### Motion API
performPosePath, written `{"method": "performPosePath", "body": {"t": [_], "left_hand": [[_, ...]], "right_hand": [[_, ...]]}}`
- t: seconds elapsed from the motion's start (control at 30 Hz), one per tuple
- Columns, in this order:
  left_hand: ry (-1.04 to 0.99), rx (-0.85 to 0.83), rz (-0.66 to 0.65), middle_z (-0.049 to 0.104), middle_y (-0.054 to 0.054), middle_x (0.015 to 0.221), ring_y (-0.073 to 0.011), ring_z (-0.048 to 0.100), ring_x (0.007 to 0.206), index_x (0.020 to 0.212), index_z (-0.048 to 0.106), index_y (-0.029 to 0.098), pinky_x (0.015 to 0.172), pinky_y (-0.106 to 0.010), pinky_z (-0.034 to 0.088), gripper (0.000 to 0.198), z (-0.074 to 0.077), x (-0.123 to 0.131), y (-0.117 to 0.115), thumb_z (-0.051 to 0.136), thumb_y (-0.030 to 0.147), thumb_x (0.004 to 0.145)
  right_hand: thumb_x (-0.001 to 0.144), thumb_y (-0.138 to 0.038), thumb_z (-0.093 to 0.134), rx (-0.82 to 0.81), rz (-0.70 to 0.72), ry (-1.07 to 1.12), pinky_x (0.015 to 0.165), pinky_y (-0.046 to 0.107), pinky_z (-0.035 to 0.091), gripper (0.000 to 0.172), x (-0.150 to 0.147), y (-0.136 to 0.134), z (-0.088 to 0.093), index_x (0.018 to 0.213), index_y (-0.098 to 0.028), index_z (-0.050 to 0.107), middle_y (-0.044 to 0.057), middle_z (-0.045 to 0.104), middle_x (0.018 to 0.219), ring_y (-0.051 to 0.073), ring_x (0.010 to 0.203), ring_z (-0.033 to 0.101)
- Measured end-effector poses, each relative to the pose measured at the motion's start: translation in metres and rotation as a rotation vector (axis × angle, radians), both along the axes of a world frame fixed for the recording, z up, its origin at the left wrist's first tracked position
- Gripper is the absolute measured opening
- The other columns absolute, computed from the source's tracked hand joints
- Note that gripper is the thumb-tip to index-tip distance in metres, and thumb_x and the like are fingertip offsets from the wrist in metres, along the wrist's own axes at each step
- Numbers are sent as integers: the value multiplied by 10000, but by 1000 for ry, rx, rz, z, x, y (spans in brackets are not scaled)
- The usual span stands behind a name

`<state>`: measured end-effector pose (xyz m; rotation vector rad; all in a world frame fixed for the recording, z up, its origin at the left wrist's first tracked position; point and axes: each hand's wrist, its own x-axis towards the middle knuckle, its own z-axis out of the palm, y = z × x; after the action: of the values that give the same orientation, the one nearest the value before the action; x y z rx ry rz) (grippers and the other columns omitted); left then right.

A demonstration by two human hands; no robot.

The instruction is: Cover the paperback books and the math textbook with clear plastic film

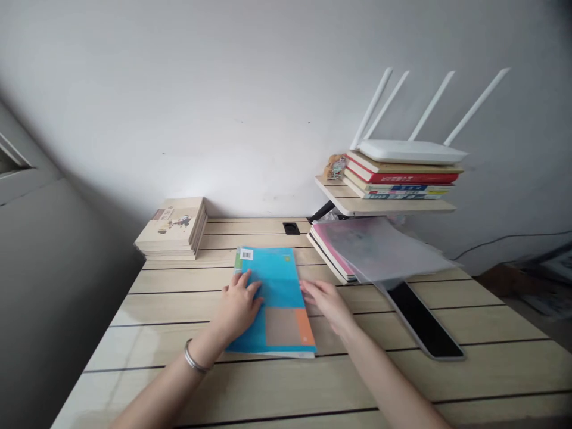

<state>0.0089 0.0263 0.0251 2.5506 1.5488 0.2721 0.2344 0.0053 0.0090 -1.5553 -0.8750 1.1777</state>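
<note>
A blue book (279,277) with an orange corner and a barcode sticker lies flat on the slatted table, and clear plastic film shows along its right side. Across the book's left part rests my left hand (241,301), open, fingers spread and pressing on the cover. At the right edge, the fingers of my right hand (326,301) are closed together on the clear plastic cover (308,275); the thumb is partly hidden.
Back left stands a stack of beige books (172,229). To the right are a pile of papers and books under a translucent sheet (384,247), and a dark-screened tablet or phone (424,319). Above, a raised shelf (384,207) carries books (402,179) and a white router (411,151).
</note>
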Motion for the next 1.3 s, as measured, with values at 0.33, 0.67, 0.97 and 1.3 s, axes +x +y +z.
{"method": "performPosePath", "body": {"t": [0.33,0.67,0.97,1.3], "left_hand": [[103,57,-57,228,-182,1516,-374,175,1392,1440,312,233,1080,-606,165,644,-17,-19,15,333,577,896],[8,22,-212,313,-155,1489,-359,226,1381,1423,351,222,1088,-614,127,651,-21,-8,-3,313,595,891],[-25,-71,-282,235,-152,1520,-368,131,1404,1447,294,241,1093,-620,76,698,-16,2,-35,276,641,875],[-51,-77,-516,9,-78,1551,-394,99,1401,1462,121,374,1057,-660,151,648,-18,-6,-89,329,596,890]], "right_hand": [[613,-340,620,-106,255,-658,538,262,414,176,11,9,-20,589,-202,513,-12,571,548,161,561,561],[904,-457,346,443,651,-984,1117,451,218,544,-82,39,30,1376,-200,432,83,351,1480,272,1382,243],[906,-618,156,197,785,-1203,1143,457,9,713,-78,84,-4,1483,-199,177,45,47,1562,230,1432,2],[876,-662,180,11,610,-1296,1107,573,6,813,-43,89,-7,1489,-133,119,118,33,1556,312,1425,4]]}}
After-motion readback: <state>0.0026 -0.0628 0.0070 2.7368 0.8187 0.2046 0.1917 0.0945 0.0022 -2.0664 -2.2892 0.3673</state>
